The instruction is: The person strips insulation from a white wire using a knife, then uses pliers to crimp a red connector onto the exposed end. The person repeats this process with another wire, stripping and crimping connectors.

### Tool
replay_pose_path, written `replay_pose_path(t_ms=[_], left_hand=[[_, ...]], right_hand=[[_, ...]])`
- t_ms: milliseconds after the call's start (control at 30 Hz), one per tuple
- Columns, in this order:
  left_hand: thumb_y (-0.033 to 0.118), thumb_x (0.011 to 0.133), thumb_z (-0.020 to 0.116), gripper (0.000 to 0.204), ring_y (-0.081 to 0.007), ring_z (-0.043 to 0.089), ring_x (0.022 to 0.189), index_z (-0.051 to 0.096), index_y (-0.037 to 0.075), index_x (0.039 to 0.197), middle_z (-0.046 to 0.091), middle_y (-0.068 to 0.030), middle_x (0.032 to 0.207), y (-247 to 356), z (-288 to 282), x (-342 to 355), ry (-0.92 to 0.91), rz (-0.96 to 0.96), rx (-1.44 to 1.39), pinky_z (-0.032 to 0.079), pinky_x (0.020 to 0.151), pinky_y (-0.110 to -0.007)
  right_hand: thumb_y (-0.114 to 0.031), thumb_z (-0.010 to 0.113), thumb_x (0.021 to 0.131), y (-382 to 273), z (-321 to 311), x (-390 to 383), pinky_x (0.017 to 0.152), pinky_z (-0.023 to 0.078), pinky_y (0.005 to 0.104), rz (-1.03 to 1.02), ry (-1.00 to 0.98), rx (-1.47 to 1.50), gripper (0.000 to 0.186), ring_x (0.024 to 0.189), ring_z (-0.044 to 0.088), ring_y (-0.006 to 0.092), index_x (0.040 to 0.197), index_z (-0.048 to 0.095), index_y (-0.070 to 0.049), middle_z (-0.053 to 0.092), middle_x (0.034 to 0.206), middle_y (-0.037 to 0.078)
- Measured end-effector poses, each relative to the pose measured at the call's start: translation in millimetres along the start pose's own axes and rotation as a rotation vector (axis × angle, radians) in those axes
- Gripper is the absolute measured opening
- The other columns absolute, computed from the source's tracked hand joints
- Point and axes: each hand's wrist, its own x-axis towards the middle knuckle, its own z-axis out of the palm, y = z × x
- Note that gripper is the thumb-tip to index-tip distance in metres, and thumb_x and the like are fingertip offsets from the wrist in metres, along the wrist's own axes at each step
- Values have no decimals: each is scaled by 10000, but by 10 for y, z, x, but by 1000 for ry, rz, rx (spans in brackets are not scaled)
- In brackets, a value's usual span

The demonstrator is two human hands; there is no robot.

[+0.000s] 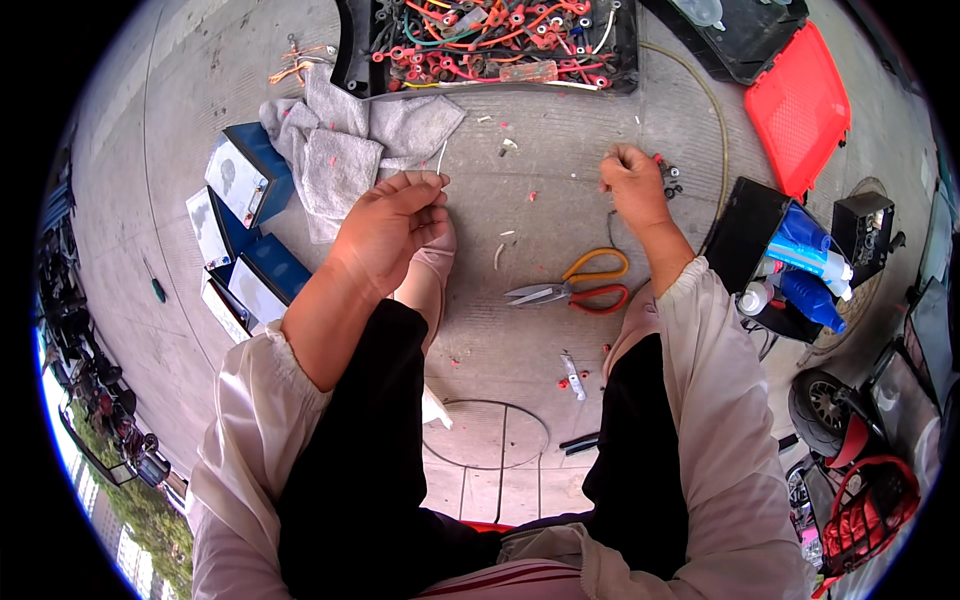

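My left hand (395, 225) is raised above my left shin, thumb and fingers pinched on a thin white piece of wire or tubing (443, 158) that sticks up past the fingertips. To the right, my right hand (637, 185) is closed with the fingers curled in; whatever it holds, if anything, is hidden. Small red and dark terminal pieces (670, 178) lie on the ground just beyond it. Between my legs rests a pair of scissors (565, 287) with one yellow and one red-orange handle, blades pointing left. Short white offcuts (499, 257) are scattered nearby.
Ahead is a black tray (350, 70) full of red terminals and wires. Grey cloth (340, 165) and blue-and-white boxes (265, 275) lie left. On the right are a red plastic lid (800, 110), a black bin (738, 215) with blue bottles, and a wheel (822, 402).
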Motion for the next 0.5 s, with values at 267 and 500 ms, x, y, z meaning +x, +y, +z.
replay_pose_path(t_ms=[267, 500], left_hand=[[142, 956, 568, 130, -149, 633, 851, 623, 51, 1029, 652, -50, 972, 19, 146, -49, -125, -15, -89, 535, 798, -293], [145, 952, 562, 136, -182, 638, 992, 621, 62, 1041, 659, -109, 1125, 70, 596, -223, -243, -80, -132, 520, 871, -313]], right_hand=[[-98, 532, 895, -427, 181, -405, 654, 398, 267, 167, -399, 796, 36, 698, 446, 90, 872, 556, -83, 481, 786, -28], [-109, 547, 904, -850, 565, -818, 621, 372, 223, -7, -352, 633, 67, 672, 436, 52, 900, 591, -60, 512, 769, -41]])
